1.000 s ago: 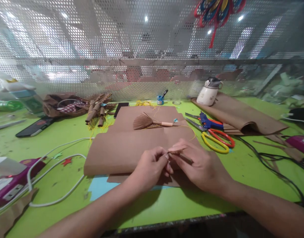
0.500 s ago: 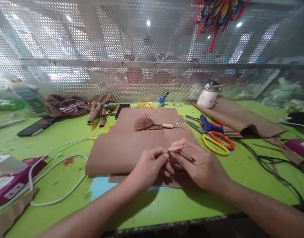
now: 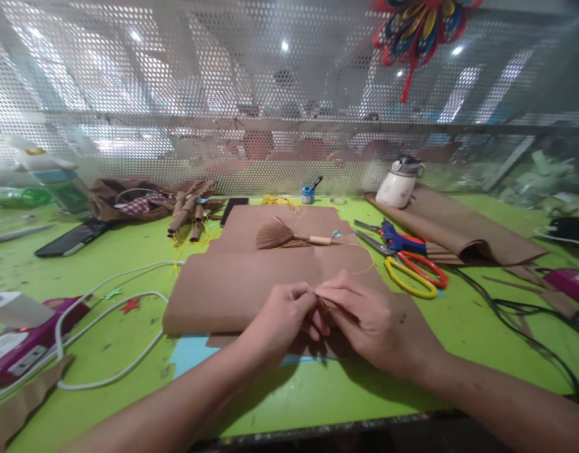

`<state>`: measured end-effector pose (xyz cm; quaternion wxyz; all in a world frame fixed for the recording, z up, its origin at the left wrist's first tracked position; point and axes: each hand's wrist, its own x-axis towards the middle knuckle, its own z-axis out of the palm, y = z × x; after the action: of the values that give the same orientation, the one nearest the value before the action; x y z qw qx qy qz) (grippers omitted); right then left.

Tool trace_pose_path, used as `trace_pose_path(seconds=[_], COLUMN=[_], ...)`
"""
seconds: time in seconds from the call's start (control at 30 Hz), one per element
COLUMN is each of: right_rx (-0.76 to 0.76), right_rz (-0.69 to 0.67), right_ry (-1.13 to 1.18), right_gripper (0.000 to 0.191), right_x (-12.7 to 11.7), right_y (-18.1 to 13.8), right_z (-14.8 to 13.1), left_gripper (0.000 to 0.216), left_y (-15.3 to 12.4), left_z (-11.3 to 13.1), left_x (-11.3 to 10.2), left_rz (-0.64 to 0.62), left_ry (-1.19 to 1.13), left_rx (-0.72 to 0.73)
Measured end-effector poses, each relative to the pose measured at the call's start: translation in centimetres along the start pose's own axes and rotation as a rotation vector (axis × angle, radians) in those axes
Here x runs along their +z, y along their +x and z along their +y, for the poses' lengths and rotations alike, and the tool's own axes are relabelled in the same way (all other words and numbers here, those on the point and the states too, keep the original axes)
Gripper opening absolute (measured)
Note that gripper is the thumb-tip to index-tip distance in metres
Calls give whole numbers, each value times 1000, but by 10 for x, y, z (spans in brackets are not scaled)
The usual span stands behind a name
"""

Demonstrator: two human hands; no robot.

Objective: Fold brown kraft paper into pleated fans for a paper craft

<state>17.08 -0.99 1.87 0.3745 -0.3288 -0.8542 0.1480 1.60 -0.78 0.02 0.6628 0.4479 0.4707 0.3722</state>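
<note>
My left hand and my right hand meet over a stack of brown paper sheets on the green table. Both pinch a small folded piece of brown paper between fingertips; most of it is hidden by my fingers. Behind them, on the paper, lies a pleated brown paper fan with a rolled handle, with yellow thread trailing from it.
Scissors with yellow, red and blue handles lie to the right, beside folded brown paper and a white bottle. Rolled paper sticks, a phone, white cable and a pink device sit left. Black cables run right.
My hands have drawn slightly toward me and lower. The folded paper piece that stuck up between my fingers is now pressed down and mostly covered by them.
</note>
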Motion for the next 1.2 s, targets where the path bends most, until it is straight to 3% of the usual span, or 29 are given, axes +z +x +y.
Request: trace_pose_path(seconds=[0.1, 0.2, 0.37, 0.5, 0.77, 1.03, 1.1, 1.2], right_rx=[216, 415, 471, 492, 506, 551, 544, 456], right_rz=[1, -4, -5, -78, -21, -54, -16, 101], right_ry=[168, 453, 970, 1136, 1167, 1084, 993, 621], right_gripper=[16, 18, 19, 19, 24, 24, 25, 27], right_x=[-1, -1, 8, 11, 4, 8, 5, -4], right_y=[0, 0, -1, -4, -4, -8, -4, 9], right_z=[9, 22, 40, 44, 43, 45, 47, 59], left_gripper=[15, 20, 26, 21, 20, 24, 25, 26], left_y=[-3, -5, -6, -5, -4, -3, -1, 0], left_z=[1, 3, 6, 5, 1, -1, -2, -2], left_x=[-1, -3, -5, -5, -7, -5, -5, -5], left_rz=[-28, -147, -284, -297, -222, -155, -124, -60], left_ry=[-53, -164, -301, -278, -204, -82, -68, -90], left_rx=[22, 39, 62, 56, 51, 44, 40, 63])
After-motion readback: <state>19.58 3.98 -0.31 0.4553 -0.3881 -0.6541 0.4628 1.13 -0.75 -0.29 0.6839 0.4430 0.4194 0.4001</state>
